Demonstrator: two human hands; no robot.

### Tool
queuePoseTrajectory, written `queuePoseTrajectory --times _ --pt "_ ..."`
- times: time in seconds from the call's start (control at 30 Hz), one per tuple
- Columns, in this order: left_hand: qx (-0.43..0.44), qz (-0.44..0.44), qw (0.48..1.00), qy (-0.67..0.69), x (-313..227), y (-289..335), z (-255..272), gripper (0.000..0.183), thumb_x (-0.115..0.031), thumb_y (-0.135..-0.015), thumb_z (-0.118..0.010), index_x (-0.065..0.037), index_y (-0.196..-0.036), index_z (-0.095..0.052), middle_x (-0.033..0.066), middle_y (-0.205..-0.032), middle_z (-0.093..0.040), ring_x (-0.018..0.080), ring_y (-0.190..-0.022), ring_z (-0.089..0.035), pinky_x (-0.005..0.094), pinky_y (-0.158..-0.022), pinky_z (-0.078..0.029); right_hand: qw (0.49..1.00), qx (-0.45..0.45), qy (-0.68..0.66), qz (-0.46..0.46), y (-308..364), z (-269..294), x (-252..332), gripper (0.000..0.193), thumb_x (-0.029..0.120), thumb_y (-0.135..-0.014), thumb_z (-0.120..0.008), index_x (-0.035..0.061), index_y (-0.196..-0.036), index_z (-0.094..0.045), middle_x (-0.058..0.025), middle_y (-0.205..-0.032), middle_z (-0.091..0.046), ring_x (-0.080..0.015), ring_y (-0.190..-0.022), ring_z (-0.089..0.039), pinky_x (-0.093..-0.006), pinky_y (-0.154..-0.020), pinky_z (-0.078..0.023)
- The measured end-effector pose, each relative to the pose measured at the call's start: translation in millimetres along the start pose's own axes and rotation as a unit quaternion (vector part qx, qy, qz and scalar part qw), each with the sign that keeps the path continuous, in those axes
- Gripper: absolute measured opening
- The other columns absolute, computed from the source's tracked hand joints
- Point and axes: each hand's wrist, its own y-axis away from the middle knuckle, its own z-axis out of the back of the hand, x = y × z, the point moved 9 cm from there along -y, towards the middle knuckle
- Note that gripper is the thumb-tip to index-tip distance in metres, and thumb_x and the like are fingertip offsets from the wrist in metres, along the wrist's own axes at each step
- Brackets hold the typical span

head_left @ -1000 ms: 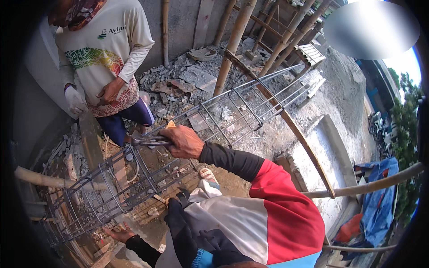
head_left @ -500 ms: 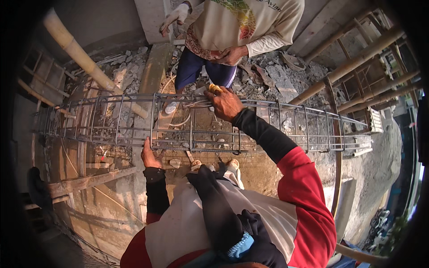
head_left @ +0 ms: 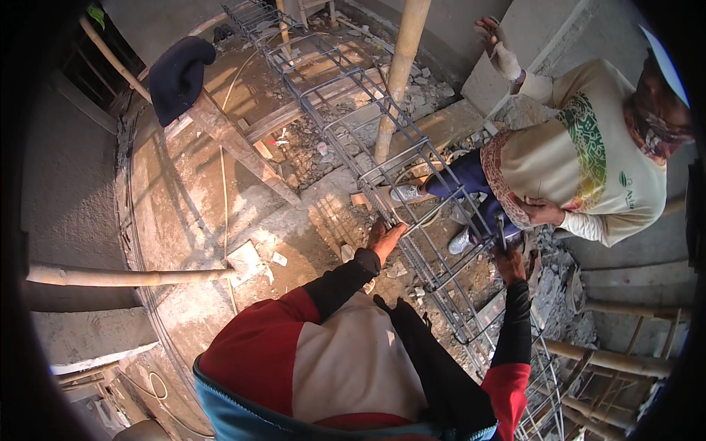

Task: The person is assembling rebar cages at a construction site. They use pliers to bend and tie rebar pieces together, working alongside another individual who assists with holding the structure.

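A long rebar cage point(head_left: 423, 143) of steel bars and square stirrups runs diagonally from the far left to the near right. My left hand point(head_left: 384, 241) is closed round a bar on its near side. On the cage's far side, my right hand point(head_left: 509, 263) grips a slim hand tool with a dark metal end point(head_left: 501, 226); its exact kind does not show. That tool's end is close to the cage's far top bar, beside the co-worker's legs. My palm hides its handle.
A co-worker point(head_left: 566, 162) stands across the cage, one gloved hand raised. A bamboo pole point(head_left: 403, 73) rises behind the cage. A dark cap point(head_left: 179, 77) hangs on a wooden post point(head_left: 235, 143). Rubble point(head_left: 548, 294) lies at right; another bamboo pole point(head_left: 132, 276) juts in at left.
My view has swung left, so the cage now slants and the co-worker appears at right. My left hand stays at the near bars; my right hand stays at the far side, the tool's metal end now showing.
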Motion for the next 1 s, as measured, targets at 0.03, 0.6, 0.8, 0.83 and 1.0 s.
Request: queuePoseTrajectory --times 0.03,0.6,0.8,0.83,1.0 --pt "0.007 -0.002 1.000 0.005 2.7 -2.6 -0.7 0.047 -0.039 -0.097 -0.071 -0.002 -0.126 -0.062 0.0090 -0.136 -0.063 0.0197 -0.124 -0.061 0.0373 -0.089 -0.056 0.999 0.003 0.033 -0.042 -0.4 -4.1 -9.7 0.034 0.031 -0.097 -0.064 0.0016 -0.113 -0.072 -0.0298 -0.095 -0.072 -0.0501 -0.092 -0.069 -0.0535 -0.075 -0.054" --pt "0.075 -0.061 0.994 0.041 -26.8 30.2 20.7 0.032 -0.028 -0.100 -0.068 -0.001 -0.114 -0.058 0.0102 -0.114 -0.061 0.0193 -0.101 -0.064 0.0377 -0.079 -0.055 0.989 -0.097 0.090 -0.059 44.2 49.2 89.9 0.033 0.028 -0.099 -0.066 -0.0004 -0.113 -0.072 -0.0282 -0.082 -0.067 -0.0459 -0.081 -0.069 -0.0510 -0.069 -0.050" --pt "0.205 -0.139 0.965 0.084 -25.3 35.5 18.2 0.016 -0.022 -0.097 -0.063 -0.010 -0.107 -0.060 -0.0013 -0.098 -0.058 0.0125 -0.088 -0.054 0.0359 -0.072 -0.047 0.981 -0.146 0.120 -0.041 113.0 65.4 155.7 0.030 0.025 -0.097 -0.069 -0.0009 -0.114 -0.069 -0.0275 -0.082 -0.067 -0.0489 -0.079 -0.067 -0.0537 -0.065 -0.049" --pt "0.222 -0.125 0.959 0.128 -25.6 37.5 18.9 0.015 -0.022 -0.097 -0.063 -0.010 -0.106 -0.060 -0.0017 -0.097 -0.058 0.0123 -0.088 -0.053 0.0358 -0.072 -0.047 0.980 -0.146 0.128 -0.046 119.4 64.3 165.4 0.031 0.024 -0.097 -0.069 -0.0009 -0.115 -0.069 -0.0276 -0.082 -0.067 -0.0489 -0.079 -0.067 -0.0540 -0.065 -0.049" --pt "0.322 -0.076 0.926 0.184 -20.8 50.9 20.7 0.050 -0.019 -0.093 -0.069 -0.015 -0.138 -0.048 0.0014 -0.112 -0.061 0.0188 -0.109 -0.062 0.0467 -0.099 -0.054 0.967 -0.192 0.161 -0.047 163.1 57.4 204.4 0.031 0.014 -0.093 -0.071 0.0032 -0.122 -0.068 -0.0228 -0.099 -0.071 -0.0425 -0.085 -0.071 -0.0520 -0.070 -0.052"
